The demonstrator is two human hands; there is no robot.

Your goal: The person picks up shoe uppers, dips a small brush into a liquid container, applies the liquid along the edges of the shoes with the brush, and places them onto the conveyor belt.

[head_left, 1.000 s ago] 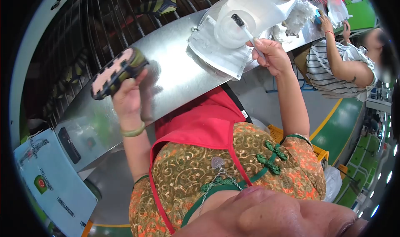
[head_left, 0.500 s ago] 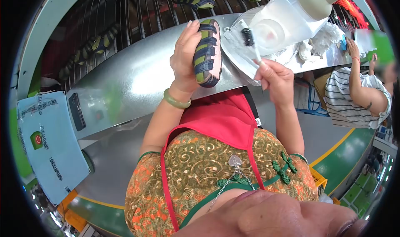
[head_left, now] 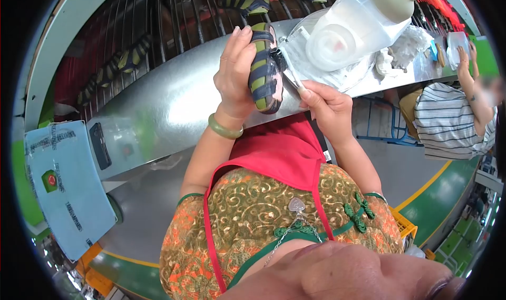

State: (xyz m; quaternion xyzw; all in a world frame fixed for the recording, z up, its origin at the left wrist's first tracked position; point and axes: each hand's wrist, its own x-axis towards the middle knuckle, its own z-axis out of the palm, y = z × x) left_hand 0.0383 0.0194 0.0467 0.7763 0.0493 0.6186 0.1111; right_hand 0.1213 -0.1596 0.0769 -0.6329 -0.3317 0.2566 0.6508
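Observation:
My left hand (head_left: pixel 234 70), with a green bangle at the wrist, is closed around a navy-and-green striped shoe (head_left: pixel 263 68) held upright on its end. Along the shoe's right edge runs a patchy pink surface. My right hand (head_left: pixel 328 107) pinches the white handle of a small brush (head_left: pixel 290 74). Its dark bristles touch the pink side of the shoe. Behind the brush, a translucent plastic bottle (head_left: pixel 337 41) with a beige top leans over a plastic-covered dish (head_left: pixel 354 78).
Striped shoes (head_left: pixel 245 3) lie on a metal-bar rack (head_left: pixel 179 15) beyond the steel ledge (head_left: pixel 168 94). At left are a phone (head_left: pixel 100 144) and a blue box (head_left: pixel 71 189). Crumpled plastic (head_left: pixel 411 46) sits at right, near a co-worker in a striped shirt (head_left: pixel 448 121).
My right hand has moved left and slightly down, bringing the brush from above the dish onto the shoe. The shoe has turned a little. The co-worker's arms have shifted.

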